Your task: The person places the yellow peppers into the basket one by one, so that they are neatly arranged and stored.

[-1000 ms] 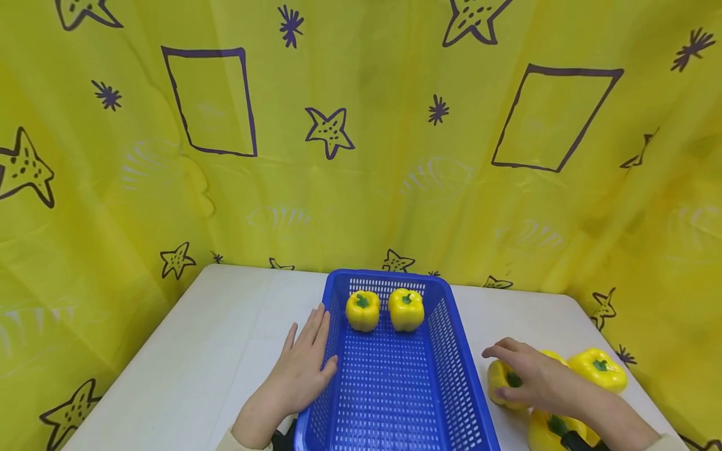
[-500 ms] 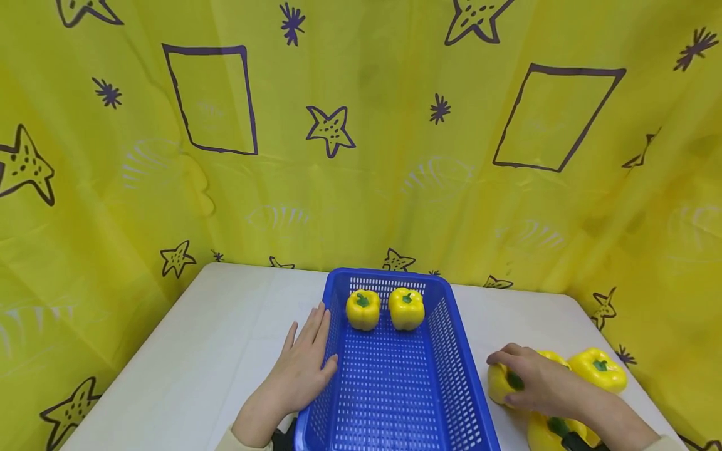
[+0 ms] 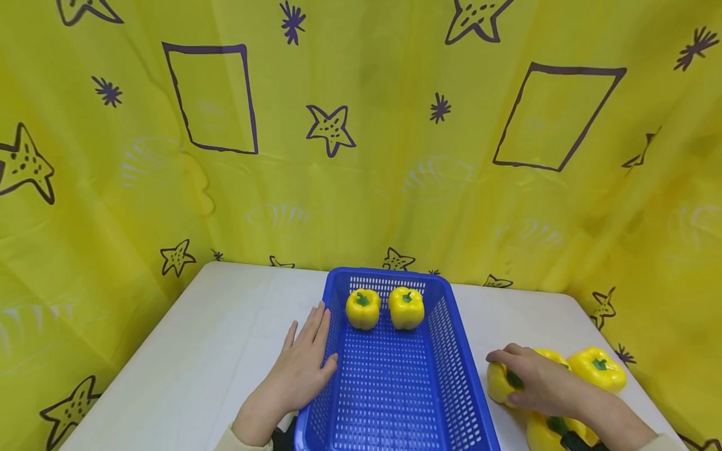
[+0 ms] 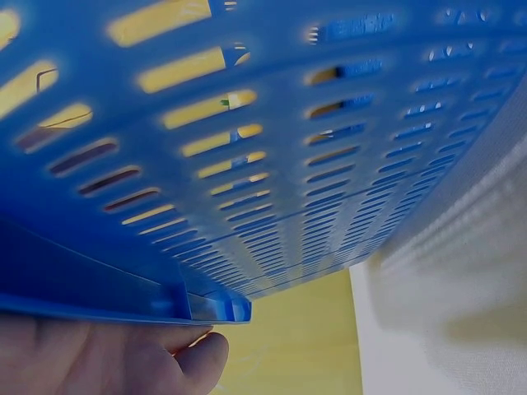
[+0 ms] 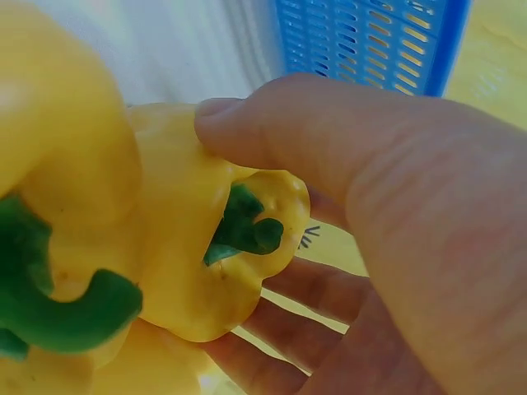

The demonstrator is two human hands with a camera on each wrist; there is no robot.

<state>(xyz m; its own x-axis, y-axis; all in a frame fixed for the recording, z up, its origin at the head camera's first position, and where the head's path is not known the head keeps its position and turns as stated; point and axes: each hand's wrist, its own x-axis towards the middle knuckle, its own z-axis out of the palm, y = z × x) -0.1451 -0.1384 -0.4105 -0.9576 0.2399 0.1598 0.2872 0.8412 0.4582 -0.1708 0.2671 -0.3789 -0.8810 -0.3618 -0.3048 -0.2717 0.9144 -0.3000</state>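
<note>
My right hand [image 3: 538,379] grips a yellow bell pepper [image 3: 499,382] at the right of the blue basket. In the right wrist view the thumb lies on one side of this pepper [image 5: 181,197] and the fingers curl round the other, with its green stem between them. My left hand [image 3: 301,369] rests with straight fingers on the left rim of the blue plastic basket [image 3: 389,388]. Two yellow bell peppers, a left one [image 3: 363,310] and a right one [image 3: 406,309], stand upright at the basket's far end.
Right of the basket, more yellow peppers lie on the white table [image 3: 254,332]: one at the far right [image 3: 598,369] and one nearer me [image 3: 547,432], with another partly behind my right hand. A yellow patterned curtain [image 3: 372,188] hangs behind the table.
My right hand has lowered slightly and its fingers and thumb have closed round the nearest pepper. The left hand and basket stay where they were.
</note>
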